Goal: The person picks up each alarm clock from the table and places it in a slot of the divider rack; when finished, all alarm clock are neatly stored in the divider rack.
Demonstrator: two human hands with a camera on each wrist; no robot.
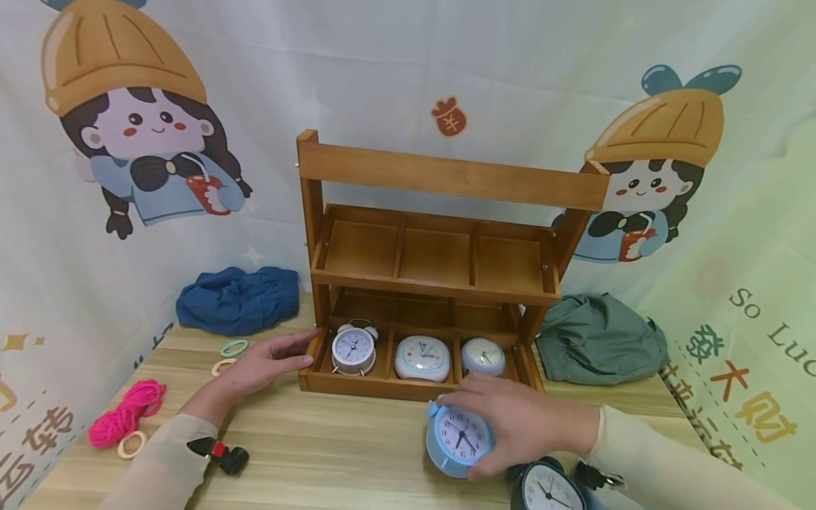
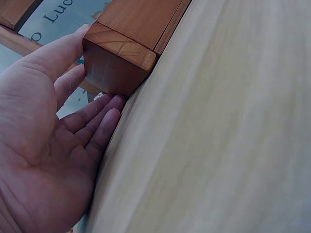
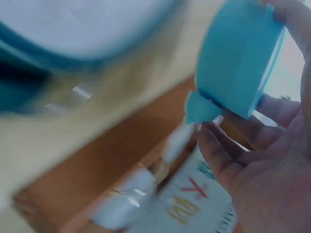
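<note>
My right hand (image 1: 519, 414) grips a light blue alarm clock (image 1: 460, 433) over the table, just in front of the wooden shelf (image 1: 382, 386). In the right wrist view the clock's turquoise side (image 3: 238, 58) shows, with fingers and thumb around it. The left hand (image 1: 264, 365) touches the shelf's lower left end with extended fingers; in the left wrist view the fingertips (image 2: 104, 126) lie along the wooden end piece (image 2: 116, 63). Three clocks stand in the bottom front compartments: a silver twin-bell clock (image 1: 353, 350), a white rounded clock (image 1: 423, 358) and a small round clock (image 1: 483, 356).
A black alarm clock (image 1: 550, 489) is under the right wrist at the front edge of view. Pink yarn (image 1: 127, 413), a wooden ring (image 1: 132, 445) and a green ring (image 1: 234, 348) lie left. Blue cloth (image 1: 237, 301) and green cloth (image 1: 599, 340) flank the shelf.
</note>
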